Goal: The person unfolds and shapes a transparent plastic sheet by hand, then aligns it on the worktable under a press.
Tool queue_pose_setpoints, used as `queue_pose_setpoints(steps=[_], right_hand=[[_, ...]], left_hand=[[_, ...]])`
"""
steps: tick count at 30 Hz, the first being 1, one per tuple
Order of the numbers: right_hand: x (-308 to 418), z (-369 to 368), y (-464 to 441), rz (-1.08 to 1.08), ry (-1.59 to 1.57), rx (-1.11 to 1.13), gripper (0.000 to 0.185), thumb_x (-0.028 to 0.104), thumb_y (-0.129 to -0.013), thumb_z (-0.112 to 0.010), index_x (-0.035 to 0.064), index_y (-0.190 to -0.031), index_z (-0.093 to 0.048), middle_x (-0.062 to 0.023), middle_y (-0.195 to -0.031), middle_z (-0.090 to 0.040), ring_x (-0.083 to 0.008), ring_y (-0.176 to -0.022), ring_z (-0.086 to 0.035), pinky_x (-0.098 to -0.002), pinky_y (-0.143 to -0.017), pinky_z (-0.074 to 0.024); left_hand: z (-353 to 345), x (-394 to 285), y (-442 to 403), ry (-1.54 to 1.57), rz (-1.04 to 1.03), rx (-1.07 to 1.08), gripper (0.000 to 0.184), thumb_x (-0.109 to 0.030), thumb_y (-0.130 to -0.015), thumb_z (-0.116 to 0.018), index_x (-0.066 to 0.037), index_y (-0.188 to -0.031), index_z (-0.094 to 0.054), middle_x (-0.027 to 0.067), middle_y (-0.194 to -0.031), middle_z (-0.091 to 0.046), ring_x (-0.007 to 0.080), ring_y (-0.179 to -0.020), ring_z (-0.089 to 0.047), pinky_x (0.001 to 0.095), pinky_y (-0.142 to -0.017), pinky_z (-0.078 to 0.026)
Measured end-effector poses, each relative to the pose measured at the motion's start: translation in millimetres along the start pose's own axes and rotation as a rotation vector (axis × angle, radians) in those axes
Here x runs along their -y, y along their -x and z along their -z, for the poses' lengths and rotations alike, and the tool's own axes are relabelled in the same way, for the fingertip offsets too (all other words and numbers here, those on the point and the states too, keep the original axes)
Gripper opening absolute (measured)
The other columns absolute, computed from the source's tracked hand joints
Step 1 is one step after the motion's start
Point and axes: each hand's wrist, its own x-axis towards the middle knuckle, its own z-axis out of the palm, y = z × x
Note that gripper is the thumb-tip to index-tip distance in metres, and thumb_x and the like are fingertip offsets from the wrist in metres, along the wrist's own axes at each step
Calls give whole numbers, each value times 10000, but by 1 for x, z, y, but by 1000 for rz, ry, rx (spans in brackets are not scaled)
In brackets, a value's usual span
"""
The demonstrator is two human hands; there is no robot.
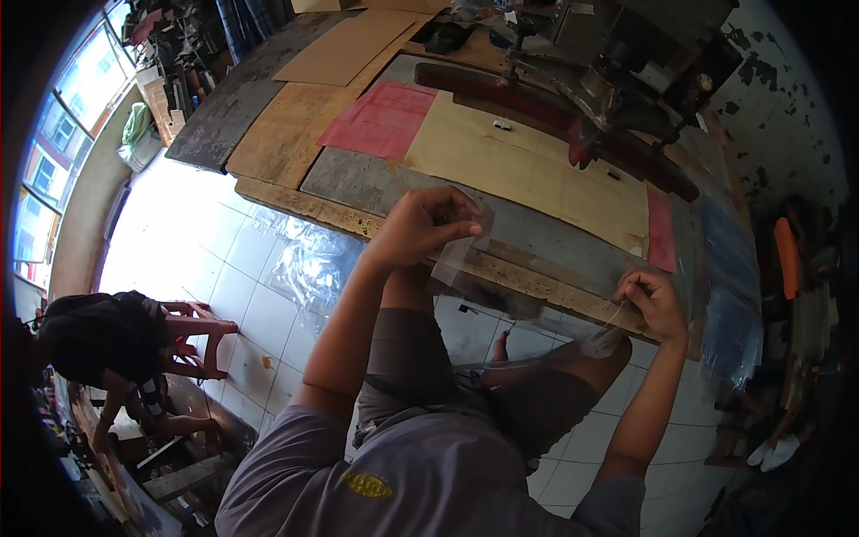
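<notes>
My left hand (428, 224) is raised at the near edge of the workbench, thumb and fingers pinched on a clear plastic sheet (456, 255) that hangs below them. Lower and to the right, my right hand (651, 302) is closed on a thin edge of clear plastic (604, 338) over my knee. Whether both hands hold one single sheet I cannot tell, since the film is see-through. In front of them, a beige sheet (519, 166) with red ends (380, 118) lies on the bench under a dark red machine bar (483, 97).
Clear plastic (313, 264) hangs off the bench's left front, and more plastic sheets (729, 286) hang at its right end. Brown cardboard (344, 45) lies at the back left. On the left, another person (94, 345) bends near a red stool (201, 336).
</notes>
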Motion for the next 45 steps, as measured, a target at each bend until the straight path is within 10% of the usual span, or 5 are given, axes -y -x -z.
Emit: queue_pose_setpoints(steps=[22,45], right_hand=[[39,8,0,-38,148,105,213,200,-899,-807,12,-858,-717,-39,-860,-710,-117,-837,-644,-288,-809,-495],[36,13,4,-217,227,-35,122,106,-862,-807,-11,-861,-770,-72,-839,-776,-108,-771,-695,-278,-749,-535]], left_hand=[[6,-8,0,199,25,109,221,-89,-952,-751,23,-1123,-666,55,-997,-747,110,-999,-705,265,-887,-547],[4,-11,3,75,50,86,271,-118,-953,-753,-4,-1198,-735,50,-955,-769,72,-911,-692,228,-787,-545]])
